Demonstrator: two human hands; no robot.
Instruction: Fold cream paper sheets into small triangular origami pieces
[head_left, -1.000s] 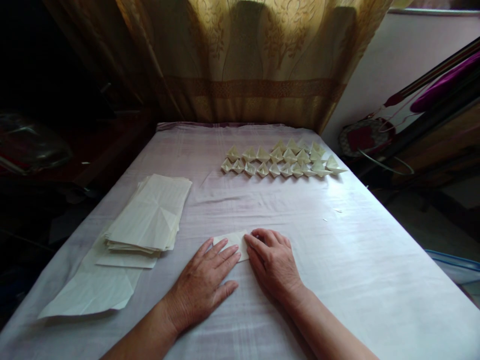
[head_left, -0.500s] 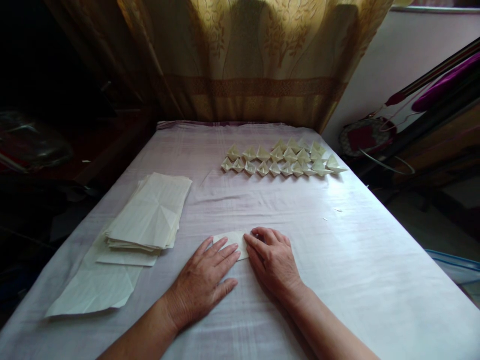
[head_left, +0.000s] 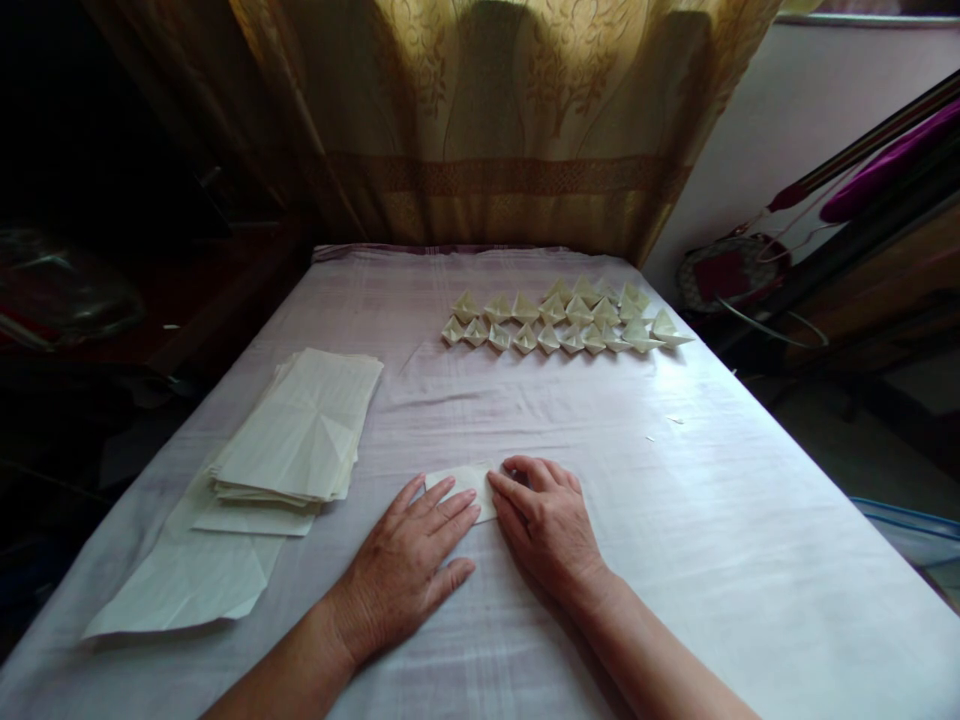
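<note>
A small folded piece of white paper point(head_left: 469, 476) lies flat on the cloth between my hands. My left hand point(head_left: 412, 555) rests palm down with fingers spread, its fingertips over the paper's left and near part. At the paper's right edge is my right hand point(head_left: 546, 520), its fingers bent and drawn together, the index fingertip pressing on the edge. The right thumb lies along the near right corner, and what sits under those fingers is partly hidden. To the left stands a stack of creased white paper sheets point(head_left: 300, 430), with looser sheets point(head_left: 191, 580) jutting out below.
Rows of small folded paper boats point(head_left: 551, 335) stand toward the far right of the pale checked bedsheet point(head_left: 675, 580). Tiny paper scraps point(head_left: 675, 420) lie right of centre. A patterned curtain point(head_left: 480, 170) hangs behind, and a round bag point(head_left: 731, 270) is beyond the right edge.
</note>
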